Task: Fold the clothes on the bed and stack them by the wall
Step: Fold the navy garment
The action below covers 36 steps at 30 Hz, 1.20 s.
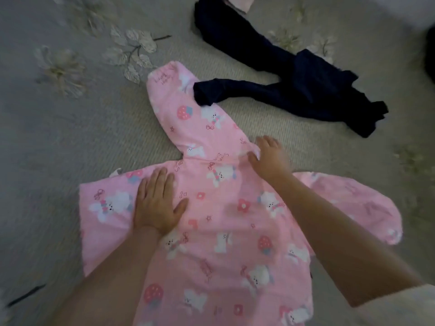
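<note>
A pink top (219, 222) printed with white bears and strawberries lies spread flat on the bed. One of its sleeves (188, 114) runs up and away from me; another part bulges out to the right. My left hand (158, 203) presses flat on the left part of the top, fingers straight. My right hand (268, 156) rests on the cloth where the far sleeve meets the body, its fingers bent down onto the fabric; blur hides whether they pinch it. A dark navy garment (294, 83) lies crumpled beyond, one end overlapping the pink sleeve.
The bed cover (70, 137) is pale grey with a woven flower pattern. A pale pink piece of cloth (237, 1) shows at the top edge behind the navy garment. A dark object (430, 55) sits at the right edge.
</note>
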Each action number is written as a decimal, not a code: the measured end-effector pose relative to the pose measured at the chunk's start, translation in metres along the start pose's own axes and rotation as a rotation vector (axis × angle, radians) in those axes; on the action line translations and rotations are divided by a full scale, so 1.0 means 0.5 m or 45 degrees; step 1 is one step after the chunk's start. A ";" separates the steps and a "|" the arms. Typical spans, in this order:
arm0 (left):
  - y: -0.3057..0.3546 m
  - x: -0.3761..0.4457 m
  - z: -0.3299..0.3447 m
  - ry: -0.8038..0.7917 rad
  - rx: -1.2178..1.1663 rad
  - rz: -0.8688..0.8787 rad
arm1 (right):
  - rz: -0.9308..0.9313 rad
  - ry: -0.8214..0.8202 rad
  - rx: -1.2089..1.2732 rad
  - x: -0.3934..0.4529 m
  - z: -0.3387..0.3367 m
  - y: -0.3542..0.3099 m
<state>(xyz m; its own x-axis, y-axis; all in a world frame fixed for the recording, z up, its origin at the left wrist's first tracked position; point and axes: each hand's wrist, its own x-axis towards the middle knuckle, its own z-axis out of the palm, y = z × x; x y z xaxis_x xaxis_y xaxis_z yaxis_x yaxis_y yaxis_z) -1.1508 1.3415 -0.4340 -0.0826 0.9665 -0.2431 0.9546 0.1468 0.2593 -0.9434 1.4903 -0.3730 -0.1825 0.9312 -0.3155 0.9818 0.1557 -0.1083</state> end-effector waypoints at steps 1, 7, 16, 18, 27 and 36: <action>-0.005 0.008 0.007 0.003 -0.002 -0.005 | -0.015 0.034 0.039 0.043 0.004 -0.001; -0.015 0.018 0.014 0.005 0.048 0.043 | 0.187 0.185 0.064 0.259 -0.005 -0.033; -0.017 0.021 0.020 0.017 0.095 0.067 | 0.292 0.250 0.255 0.212 0.034 -0.028; -0.013 0.019 0.014 -0.004 0.106 0.068 | 0.327 0.221 0.394 0.137 0.044 -0.007; 0.019 -0.033 -0.019 -0.089 0.017 0.210 | 0.230 0.366 0.449 -0.307 0.006 0.107; 0.309 -0.287 -0.090 0.025 -0.149 1.232 | 0.175 0.024 0.669 -0.709 0.004 0.091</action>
<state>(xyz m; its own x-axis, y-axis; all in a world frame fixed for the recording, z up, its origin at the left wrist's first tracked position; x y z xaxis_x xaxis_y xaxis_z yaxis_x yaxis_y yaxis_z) -1.0043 1.2351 -0.3172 0.7166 0.6834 0.1391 0.5780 -0.6936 0.4300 -0.8341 1.1667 -0.2679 -0.0487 0.9380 -0.3432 0.8378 -0.1487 -0.5253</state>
